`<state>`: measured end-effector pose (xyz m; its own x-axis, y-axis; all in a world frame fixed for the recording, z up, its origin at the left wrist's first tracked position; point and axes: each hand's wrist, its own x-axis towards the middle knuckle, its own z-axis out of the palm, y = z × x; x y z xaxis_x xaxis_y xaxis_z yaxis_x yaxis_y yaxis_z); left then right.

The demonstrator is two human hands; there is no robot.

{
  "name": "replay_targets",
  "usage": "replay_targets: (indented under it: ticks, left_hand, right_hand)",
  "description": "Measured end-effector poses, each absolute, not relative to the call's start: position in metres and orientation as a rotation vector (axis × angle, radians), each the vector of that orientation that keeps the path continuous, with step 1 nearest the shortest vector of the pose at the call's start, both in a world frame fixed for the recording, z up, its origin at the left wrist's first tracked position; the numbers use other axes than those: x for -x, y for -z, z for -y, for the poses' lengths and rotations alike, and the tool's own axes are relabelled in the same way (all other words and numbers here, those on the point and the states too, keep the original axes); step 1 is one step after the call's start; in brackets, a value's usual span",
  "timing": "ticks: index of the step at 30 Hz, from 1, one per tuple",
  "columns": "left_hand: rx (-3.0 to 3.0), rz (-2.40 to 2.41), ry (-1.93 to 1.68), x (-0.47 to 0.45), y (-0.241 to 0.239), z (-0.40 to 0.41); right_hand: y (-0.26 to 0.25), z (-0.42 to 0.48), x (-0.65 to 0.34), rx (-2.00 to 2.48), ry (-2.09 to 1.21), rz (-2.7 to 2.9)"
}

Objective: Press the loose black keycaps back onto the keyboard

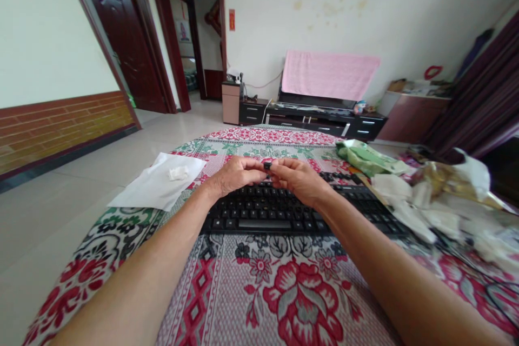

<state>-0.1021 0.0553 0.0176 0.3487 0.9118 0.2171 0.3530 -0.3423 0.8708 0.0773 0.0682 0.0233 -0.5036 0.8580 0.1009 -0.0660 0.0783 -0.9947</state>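
A small black keycap is held up above the back rows of a black keyboard. My right hand pinches it from the right between thumb and fingertips. From the left, my left hand closes in with index finger and thumb at the keycap's other side. Both hands hover over the keyboard, hiding part of its upper rows. Behind my right hand, several loose black keycaps lie along the keyboard's back edge.
Left of the keyboard, a white paper sheet carries a crumpled tissue. At right lie a green package, crumpled white tissues and a dark cable. A patterned cloth covers the table.
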Motion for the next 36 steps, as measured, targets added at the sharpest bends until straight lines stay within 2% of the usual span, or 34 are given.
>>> replay_targets:
  ticks: [4, 11, 13, 18, 23, 29, 33, 36]
  left_hand:
    - [-1.56, -1.096, -1.125, 0.101, -0.014, -0.057]
    - [-1.466, -1.018, -1.125, 0.104, -0.012, -0.059]
    - [-1.504, -1.026, -1.084, 0.106, -0.013, -0.058]
    - [-1.725, -1.116, -0.855, 0.108, -0.018, -0.055]
    - [-1.887, -1.136, -0.658, 0.106, -0.021, -0.053]
    - [-2.015, -1.181, -0.453, 0.106, -0.02, -0.055]
    - [-2.062, -1.209, -0.402, 0.105, -0.021, -0.054]
    - [-2.054, -1.203, -0.394, 0.104, -0.021, -0.054]
  right_hand:
    - [-0.018, -0.062, -0.066, 0.748, -1.586, 1.421]
    - [-0.012, -0.061, -0.065, 0.743, -1.7, 1.373]
    - [-0.015, -0.063, -0.068, 0.82, -1.64, 1.508]
    - [-0.024, -0.067, -0.077, 0.927, -1.229, 1.873]
    - [-0.027, -0.065, -0.08, 0.961, -1.031, 2.179]
    - [-0.027, -0.058, -0.079, 1.105, -1.066, 2.308]
    - [-0.028, -0.057, -0.076, 1.138, -1.178, 2.277]
    - [-0.027, -0.057, -0.076, 1.167, -1.137, 2.302]
